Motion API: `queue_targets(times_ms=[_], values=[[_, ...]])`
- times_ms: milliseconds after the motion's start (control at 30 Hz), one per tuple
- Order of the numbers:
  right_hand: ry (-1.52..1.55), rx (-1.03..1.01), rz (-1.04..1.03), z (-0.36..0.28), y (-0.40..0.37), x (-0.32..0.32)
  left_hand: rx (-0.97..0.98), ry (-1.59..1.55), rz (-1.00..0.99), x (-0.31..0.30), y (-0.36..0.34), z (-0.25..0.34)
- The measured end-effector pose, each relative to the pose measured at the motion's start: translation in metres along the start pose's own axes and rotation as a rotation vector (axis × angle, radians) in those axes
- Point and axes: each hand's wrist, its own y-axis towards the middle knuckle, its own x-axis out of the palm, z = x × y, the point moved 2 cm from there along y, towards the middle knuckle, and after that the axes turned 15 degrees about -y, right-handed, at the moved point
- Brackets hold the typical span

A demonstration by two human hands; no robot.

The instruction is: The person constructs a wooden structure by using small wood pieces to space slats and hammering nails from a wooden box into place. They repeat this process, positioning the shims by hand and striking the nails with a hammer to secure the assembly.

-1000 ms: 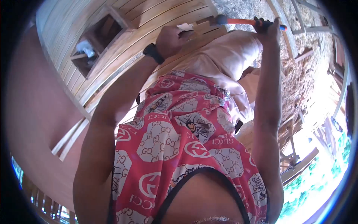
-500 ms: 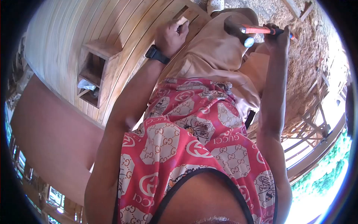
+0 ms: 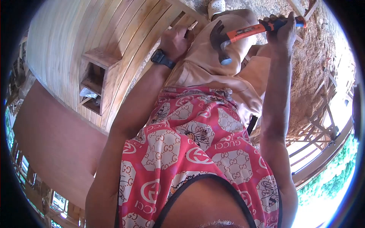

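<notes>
A claw hammer (image 3: 243,33) with an orange and black handle is in my right hand (image 3: 281,32), the fingers wrapped round the grip's far end. Its dark head (image 3: 219,42) hangs over my tan trousers, pointing left toward the other hand. My left hand (image 3: 176,42), with a black watch on its wrist, is closed on a small pale piece of wood (image 3: 193,26) that sticks out beyond the fingers. That hand sits at the edge of the slatted wooden panel (image 3: 133,41), beside my leg.
A small open wooden box frame (image 3: 99,60) on the slatted panel holds a clear plastic scrap (image 3: 88,92). A broad brown board (image 3: 57,133) lies at left. Sawdust-like ground (image 3: 311,64) and stacked wooden lengths (image 3: 319,125) are at right. A white clog (image 3: 216,7) shows at the top.
The hammer head has swung left and slightly down, toward my left hand. My left hand, with the wood piece, has shifted slightly right and down.
</notes>
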Motion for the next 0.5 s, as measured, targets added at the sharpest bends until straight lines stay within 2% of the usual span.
queue_targets(times_ms=[200, 267, 300, 367, 500], values=[[0.01, -0.029, -0.008, -0.007, -0.017, 0.01, -0.07, -0.014, -0.062, -0.014, -0.01, -0.009], [0.005, -0.055, -0.031, -0.006, -0.02, 0.005, 0.164, -0.043, -0.059, -0.02, -0.034, -0.022], [0.003, -0.054, -0.03, -0.008, -0.025, 0.009, 0.163, -0.045, -0.059, -0.024, -0.035, -0.018], [0.01, -0.057, 0.077, -0.014, -0.038, 0.019, -0.014, -0.293, -0.004, -0.035, -0.038, -0.009], [0.022, -0.077, 0.099, -0.012, -0.037, 0.016, -0.052, -0.3, 0.06, -0.033, -0.049, -0.012]])
